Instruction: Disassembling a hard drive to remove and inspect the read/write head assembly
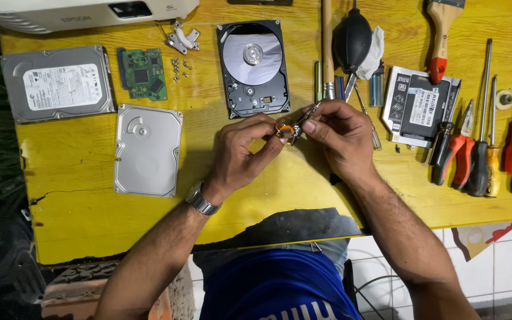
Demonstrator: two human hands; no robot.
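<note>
Closed hard drive (58,83), green circuit board (143,73), silver cover (147,150), black air blower (351,40) — screwdrivers (493,148) at right

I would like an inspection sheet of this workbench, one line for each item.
Surface: yellow wooden table, paint chipped at the front edge.
Job's things: small metal part with copper coil, held between both hands; opened hard drive with bare platter just behind.
Clutter: closed hard drive, green circuit board, metal cover, loose screws, air blower, brush, drive caddy, screwdrivers and pliers.
Hands: left hand and right hand both pinch the part.
Cables: thin cable by the floor.
Surroundings: white tiled floor, projector.
</note>
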